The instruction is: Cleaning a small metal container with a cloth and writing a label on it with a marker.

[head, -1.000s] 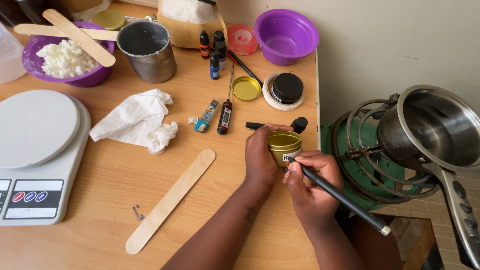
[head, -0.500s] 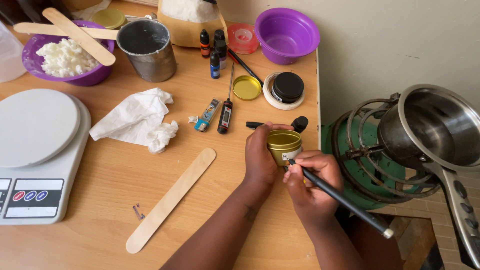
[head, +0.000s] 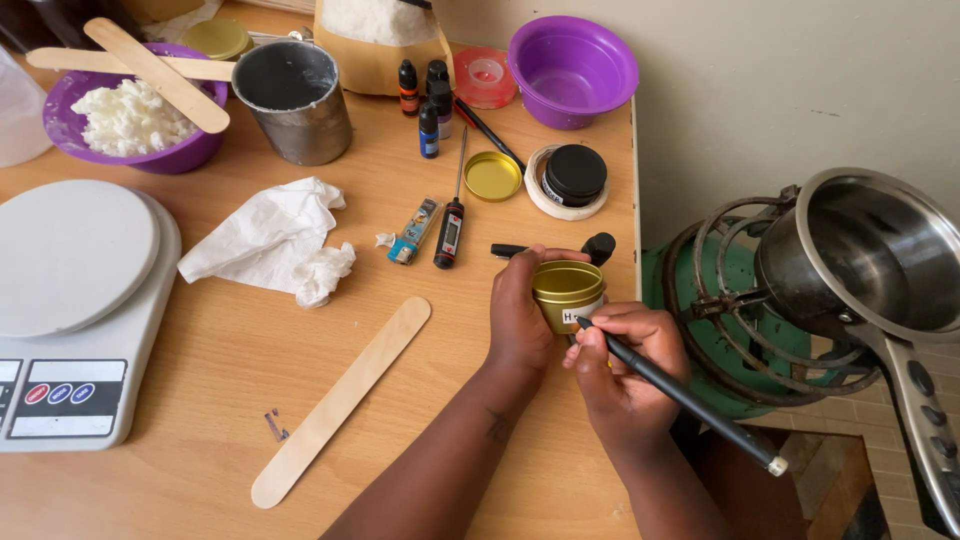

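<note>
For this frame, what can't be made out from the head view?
- Gold tin: its near left side is hidden by the left hand.
- White label: writing too small, partly covered by the pen tip.
- Scale: cut off by the left edge.
- Saucepan handle: cut off at the lower right corner.

A single head-worn camera looks steeply down from close above the wooden table (head: 230, 350), facing its far edge and the wall, with a green stove (head: 740, 330) at the right side.
</note>
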